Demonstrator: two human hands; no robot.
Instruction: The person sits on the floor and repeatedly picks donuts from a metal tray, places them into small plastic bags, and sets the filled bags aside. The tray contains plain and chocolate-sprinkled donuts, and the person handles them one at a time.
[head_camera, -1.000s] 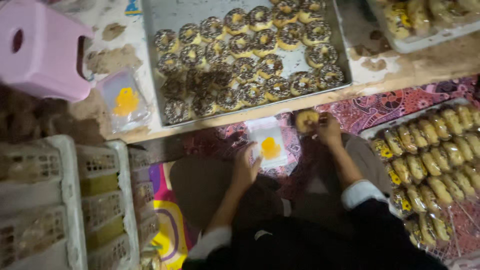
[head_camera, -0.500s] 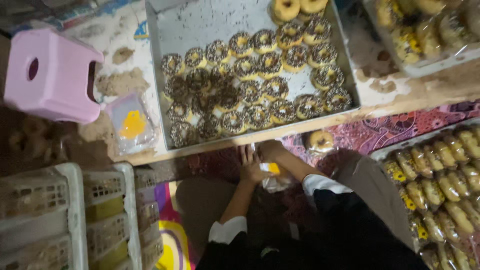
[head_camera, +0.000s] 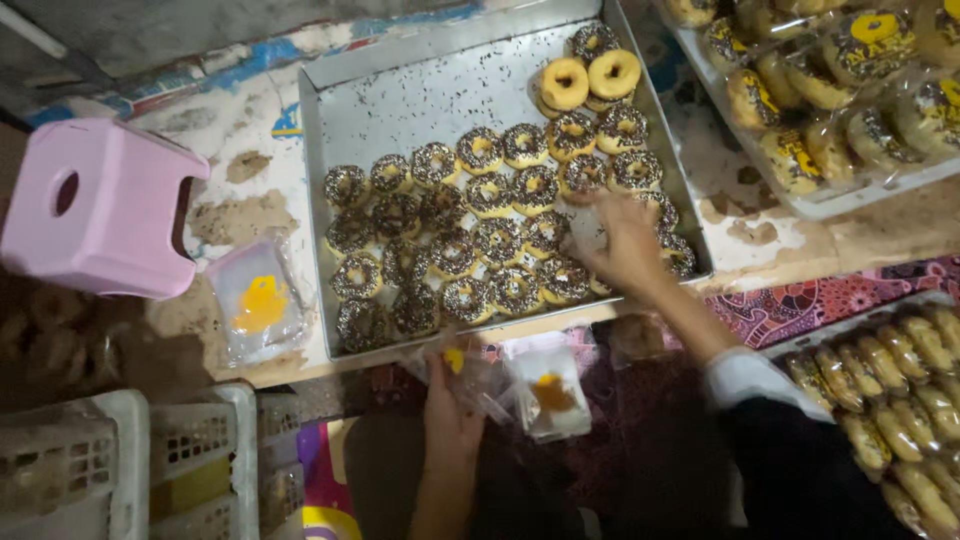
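Note:
A metal tray (head_camera: 400, 95) on a worn table holds several chocolate-sprinkled donuts (head_camera: 455, 255) and a few plain glazed ones (head_camera: 590, 78). My right hand (head_camera: 625, 240) reaches into the tray's near right corner, fingers curled over a sprinkled donut there; I cannot tell whether it is lifted. My left hand (head_camera: 450, 415) sits below the table edge, holding a clear plastic bag (head_camera: 470, 375) with a yellow mark. Another clear bag (head_camera: 550, 390) with an orange print lies just right of it.
A pink plastic stool (head_camera: 95, 205) stands at the left. A stack of clear bags (head_camera: 255, 300) lies left of the tray. Trays of bagged donuts sit at the top right (head_camera: 830, 110) and lower right (head_camera: 890, 380). White crates (head_camera: 130, 470) stand at lower left.
My right hand has moved up from below the table edge into the tray, onto a sprinkled donut. My left hand stays low with the bag. The view has shifted.

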